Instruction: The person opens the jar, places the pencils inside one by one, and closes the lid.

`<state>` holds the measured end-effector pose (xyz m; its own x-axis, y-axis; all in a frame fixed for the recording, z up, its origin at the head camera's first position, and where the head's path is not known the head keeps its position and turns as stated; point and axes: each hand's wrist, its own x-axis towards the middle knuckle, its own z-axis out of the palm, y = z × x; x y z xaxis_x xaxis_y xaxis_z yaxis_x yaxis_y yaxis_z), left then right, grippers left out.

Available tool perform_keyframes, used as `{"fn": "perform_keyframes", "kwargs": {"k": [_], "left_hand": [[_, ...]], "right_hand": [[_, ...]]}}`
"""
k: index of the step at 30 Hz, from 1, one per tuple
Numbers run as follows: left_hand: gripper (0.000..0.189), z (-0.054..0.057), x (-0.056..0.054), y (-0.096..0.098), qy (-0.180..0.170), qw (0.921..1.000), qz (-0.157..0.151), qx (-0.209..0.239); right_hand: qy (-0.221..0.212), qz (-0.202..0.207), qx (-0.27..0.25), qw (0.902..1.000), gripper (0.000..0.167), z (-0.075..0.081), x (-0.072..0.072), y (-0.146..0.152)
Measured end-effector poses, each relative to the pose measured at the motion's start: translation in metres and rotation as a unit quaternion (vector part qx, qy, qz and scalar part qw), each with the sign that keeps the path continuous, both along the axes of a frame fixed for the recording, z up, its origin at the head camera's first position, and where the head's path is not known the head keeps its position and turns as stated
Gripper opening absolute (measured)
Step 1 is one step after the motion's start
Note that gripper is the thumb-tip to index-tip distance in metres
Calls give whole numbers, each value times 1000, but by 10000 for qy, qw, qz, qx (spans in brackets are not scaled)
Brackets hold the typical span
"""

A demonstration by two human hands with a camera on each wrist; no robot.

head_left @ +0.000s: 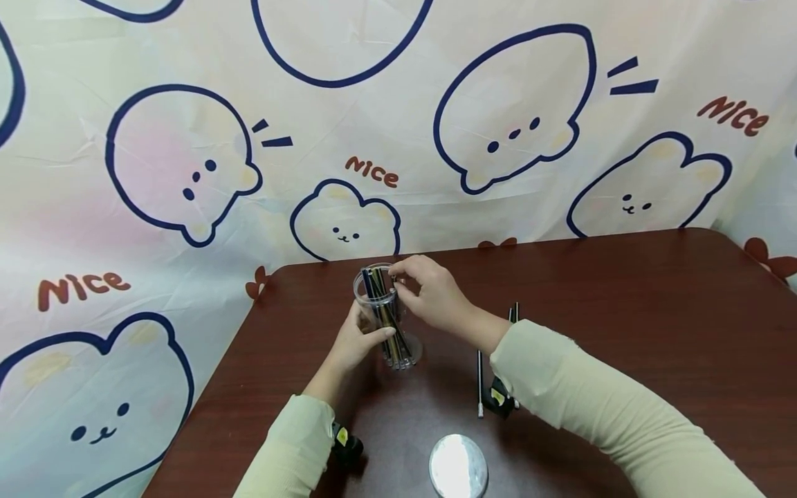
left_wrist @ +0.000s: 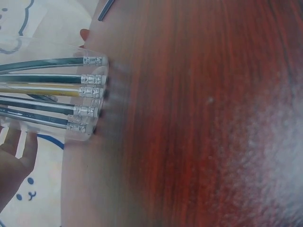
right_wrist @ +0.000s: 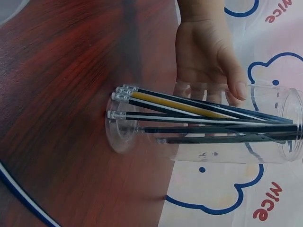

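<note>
My left hand (head_left: 355,339) grips a clear plastic jar (head_left: 380,301) round its side, thumb across the front. Several pencils (right_wrist: 189,118), mostly dark with one yellow, stand in it with their eraser ends down. In the right wrist view, two dark pencils (right_wrist: 208,140) sit higher than the others, their ends above the jar's base (right_wrist: 118,135). Up at the jar's rim, my right hand (head_left: 432,294) pinches the top of a pencil (head_left: 394,279) between thumb and forefinger. In the left wrist view, silver ferrules (left_wrist: 90,91) line up near the jar's bottom.
A striped pencil (head_left: 479,384) lies on the brown table (head_left: 623,311) below my right forearm, with more pencils (head_left: 513,312) partly hidden behind the sleeve. A round, shiny disc (head_left: 458,465) like a lid lies at the front. A printed cloth (head_left: 349,124) hangs behind the table.
</note>
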<state>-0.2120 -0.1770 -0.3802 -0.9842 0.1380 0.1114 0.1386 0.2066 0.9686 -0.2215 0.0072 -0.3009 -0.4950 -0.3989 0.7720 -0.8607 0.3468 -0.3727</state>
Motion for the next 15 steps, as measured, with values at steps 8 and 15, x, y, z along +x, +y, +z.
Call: {"fn": "perform_keyframes", "kwargs": {"k": [8,15], "left_hand": [[62,-3,0,2,255,9994,-78,229],[60,-4,0,2,347,9993,-22,111]], "right_hand": [[-701,-130,-450,9964,15,-12,4,15],[-1770,-242,-891,9799,16,-20,6,33]]}}
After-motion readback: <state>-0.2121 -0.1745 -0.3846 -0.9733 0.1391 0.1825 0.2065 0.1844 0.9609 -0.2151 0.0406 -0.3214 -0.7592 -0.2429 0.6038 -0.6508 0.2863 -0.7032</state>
